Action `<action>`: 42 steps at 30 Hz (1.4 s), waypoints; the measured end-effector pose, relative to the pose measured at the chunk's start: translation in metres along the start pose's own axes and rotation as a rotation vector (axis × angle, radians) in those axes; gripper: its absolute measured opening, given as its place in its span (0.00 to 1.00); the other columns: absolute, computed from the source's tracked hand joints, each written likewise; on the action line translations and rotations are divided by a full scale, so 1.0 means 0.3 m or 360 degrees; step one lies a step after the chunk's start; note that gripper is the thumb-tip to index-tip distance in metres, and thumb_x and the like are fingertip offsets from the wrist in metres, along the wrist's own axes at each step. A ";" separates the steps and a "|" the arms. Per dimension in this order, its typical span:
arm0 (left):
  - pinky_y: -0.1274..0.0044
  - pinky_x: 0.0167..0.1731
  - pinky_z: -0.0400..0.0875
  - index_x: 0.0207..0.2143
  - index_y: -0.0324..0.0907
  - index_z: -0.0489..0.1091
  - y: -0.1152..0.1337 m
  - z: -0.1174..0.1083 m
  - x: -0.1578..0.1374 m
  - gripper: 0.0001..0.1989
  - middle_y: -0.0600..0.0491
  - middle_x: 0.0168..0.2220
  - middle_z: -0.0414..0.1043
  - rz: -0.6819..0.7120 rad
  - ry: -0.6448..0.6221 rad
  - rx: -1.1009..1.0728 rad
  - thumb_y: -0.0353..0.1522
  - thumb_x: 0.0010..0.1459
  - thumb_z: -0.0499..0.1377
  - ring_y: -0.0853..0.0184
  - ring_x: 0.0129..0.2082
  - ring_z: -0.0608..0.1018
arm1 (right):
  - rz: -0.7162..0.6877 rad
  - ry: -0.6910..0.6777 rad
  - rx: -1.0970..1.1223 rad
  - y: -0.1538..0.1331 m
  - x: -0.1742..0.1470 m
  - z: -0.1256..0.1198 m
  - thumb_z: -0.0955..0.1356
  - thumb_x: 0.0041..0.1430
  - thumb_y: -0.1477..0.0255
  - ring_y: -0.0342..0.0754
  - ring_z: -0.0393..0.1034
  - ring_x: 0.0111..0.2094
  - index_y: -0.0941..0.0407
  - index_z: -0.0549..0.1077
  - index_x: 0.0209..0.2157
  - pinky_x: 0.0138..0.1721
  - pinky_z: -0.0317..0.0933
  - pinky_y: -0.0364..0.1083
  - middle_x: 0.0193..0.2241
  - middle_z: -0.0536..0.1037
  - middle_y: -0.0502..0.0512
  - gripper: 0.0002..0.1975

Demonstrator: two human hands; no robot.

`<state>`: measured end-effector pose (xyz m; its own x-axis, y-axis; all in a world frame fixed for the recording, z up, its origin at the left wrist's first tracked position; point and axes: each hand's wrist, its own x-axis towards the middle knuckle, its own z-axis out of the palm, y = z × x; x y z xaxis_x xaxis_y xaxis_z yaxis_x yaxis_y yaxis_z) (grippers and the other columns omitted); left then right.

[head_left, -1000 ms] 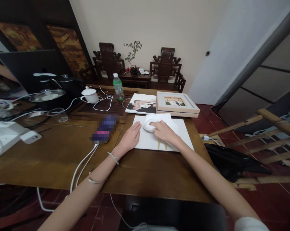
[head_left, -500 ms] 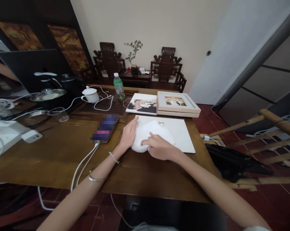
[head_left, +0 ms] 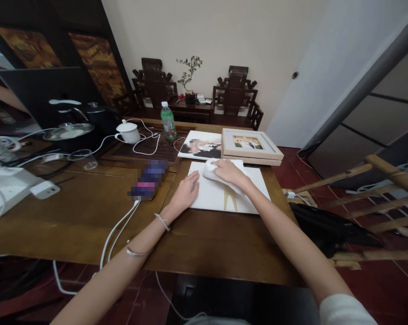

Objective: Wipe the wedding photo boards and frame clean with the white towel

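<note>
A white rectangular panel (head_left: 209, 197) lies flat on the wooden table in front of me, with a gold-coloured V-shaped piece (head_left: 229, 199) on its face. My left hand (head_left: 187, 188) rests at the panel's left edge, fingers stretched out and holding nothing. Over the far part of the panel, my right hand (head_left: 228, 170) presses a bunched white cloth (head_left: 209, 169), its fingers closed on it. Part of the cloth is hidden under that hand. Just beyond are a photo panel (head_left: 199, 151) lying flat and a stack of pale wooden picture frames (head_left: 251, 155).
To the left lie a phone (head_left: 150, 178) on a charging cable, a clear plastic cup (head_left: 84, 159) and a power strip (head_left: 7, 192). Farther back stand a lidded white cup (head_left: 127, 132), a green-labelled bottle (head_left: 168, 121), a pot (head_left: 70, 135) and a laptop (head_left: 44, 95).
My right hand has moved the cloth away from me to the panel's far part, uncovering the gold piece. My left hand has shifted slightly, staying by the left edge.
</note>
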<state>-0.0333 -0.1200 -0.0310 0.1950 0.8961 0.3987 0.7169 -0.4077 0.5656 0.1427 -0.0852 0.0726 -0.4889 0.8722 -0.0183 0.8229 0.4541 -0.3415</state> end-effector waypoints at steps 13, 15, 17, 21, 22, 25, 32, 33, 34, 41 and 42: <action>0.61 0.60 0.59 0.51 0.34 0.68 -0.008 0.003 -0.010 0.20 0.40 0.58 0.64 0.0078 -0.0032 0.0044 0.30 0.59 0.48 0.54 0.60 0.66 | 0.0193 -0.0114 -0.0038 -0.075 0.241 -0.025 0.60 0.53 0.74 0.58 0.70 0.44 0.65 0.74 0.40 0.39 0.60 0.46 0.45 0.76 0.69 0.17; 0.61 0.60 0.58 0.51 0.34 0.68 -0.012 0.007 -0.011 0.20 0.39 0.58 0.64 0.0091 -0.0034 0.0028 0.30 0.59 0.48 0.54 0.60 0.65 | 0.0263 -0.0136 -0.0055 -0.025 0.221 -0.057 0.61 0.49 0.75 0.59 0.71 0.42 0.65 0.74 0.37 0.38 0.60 0.47 0.42 0.77 0.68 0.15; 0.60 0.60 0.58 0.51 0.35 0.68 -0.014 0.009 -0.011 0.19 0.41 0.58 0.65 0.0112 -0.0027 0.0016 0.30 0.60 0.48 0.55 0.60 0.65 | 0.0341 -0.0148 -0.0061 0.043 0.184 -0.094 0.63 0.46 0.76 0.58 0.71 0.39 0.63 0.74 0.34 0.36 0.61 0.47 0.38 0.78 0.66 0.13; 0.62 0.61 0.58 0.51 0.34 0.68 -0.016 0.009 -0.012 0.19 0.40 0.57 0.66 0.0129 -0.0038 0.0016 0.30 0.60 0.48 0.56 0.61 0.65 | 0.0462 -0.0105 -0.0036 0.197 0.078 -0.157 0.63 0.43 0.77 0.54 0.69 0.33 0.62 0.72 0.30 0.31 0.60 0.47 0.34 0.77 0.63 0.11; 0.62 0.61 0.58 0.51 0.34 0.68 -0.016 0.008 -0.012 0.19 0.40 0.57 0.66 0.0128 -0.0041 0.0017 0.30 0.60 0.48 0.56 0.61 0.64 | 0.0478 -0.0080 -0.0025 0.230 0.047 -0.166 0.62 0.43 0.77 0.54 0.69 0.33 0.61 0.72 0.30 0.30 0.60 0.48 0.34 0.77 0.63 0.11; 0.62 0.61 0.57 0.51 0.34 0.68 -0.016 0.009 -0.012 0.19 0.40 0.57 0.65 0.0126 -0.0034 0.0025 0.30 0.60 0.47 0.56 0.61 0.64 | 0.0475 -0.0011 0.0008 0.298 -0.055 -0.167 0.60 0.44 0.76 0.54 0.68 0.32 0.60 0.71 0.30 0.29 0.60 0.49 0.33 0.76 0.62 0.11; 0.61 0.60 0.58 0.52 0.33 0.67 -0.016 0.011 -0.012 0.20 0.38 0.58 0.64 0.0129 -0.0050 0.0067 0.30 0.60 0.47 0.54 0.61 0.64 | 0.0098 -0.0006 0.0117 0.255 -0.359 -0.085 0.58 0.46 0.77 0.54 0.68 0.38 0.56 0.71 0.27 0.42 0.59 0.49 0.33 0.76 0.57 0.11; 0.61 0.60 0.58 0.51 0.33 0.67 -0.016 0.012 -0.012 0.20 0.38 0.57 0.65 0.0133 -0.0047 0.0062 0.30 0.60 0.47 0.54 0.61 0.64 | 0.0063 -0.0052 0.0111 0.237 -0.402 -0.076 0.58 0.46 0.78 0.53 0.69 0.37 0.55 0.70 0.27 0.42 0.59 0.49 0.32 0.76 0.57 0.11; 0.60 0.60 0.58 0.51 0.34 0.67 -0.017 0.012 -0.012 0.19 0.39 0.57 0.65 0.0138 -0.0043 0.0060 0.30 0.60 0.47 0.54 0.61 0.64 | 0.0041 -0.0087 0.0090 0.220 -0.441 -0.067 0.58 0.47 0.78 0.53 0.69 0.37 0.55 0.70 0.27 0.42 0.59 0.49 0.31 0.76 0.56 0.11; 0.60 0.60 0.58 0.52 0.34 0.67 -0.019 0.013 -0.012 0.19 0.38 0.58 0.64 0.0149 -0.0049 0.0081 0.30 0.60 0.47 0.54 0.61 0.64 | -0.0101 -0.0013 -0.0136 0.203 -0.529 0.027 0.62 0.50 0.77 0.59 0.62 0.55 0.55 0.69 0.35 0.50 0.58 0.57 0.50 0.70 0.63 0.09; 0.60 0.60 0.58 0.52 0.35 0.67 -0.020 0.013 -0.011 0.19 0.39 0.58 0.64 0.0151 -0.0049 0.0076 0.30 0.60 0.47 0.54 0.61 0.64 | -0.0170 0.0021 -0.0117 0.215 -0.515 0.040 0.63 0.49 0.77 0.59 0.57 0.59 0.55 0.69 0.34 0.54 0.55 0.58 0.56 0.65 0.63 0.09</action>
<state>-0.0355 -0.1199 -0.0386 0.2836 0.8590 0.4262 0.7251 -0.4829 0.4909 0.2679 -0.1929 0.0422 -0.5715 0.8201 0.0268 0.7856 0.5563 -0.2708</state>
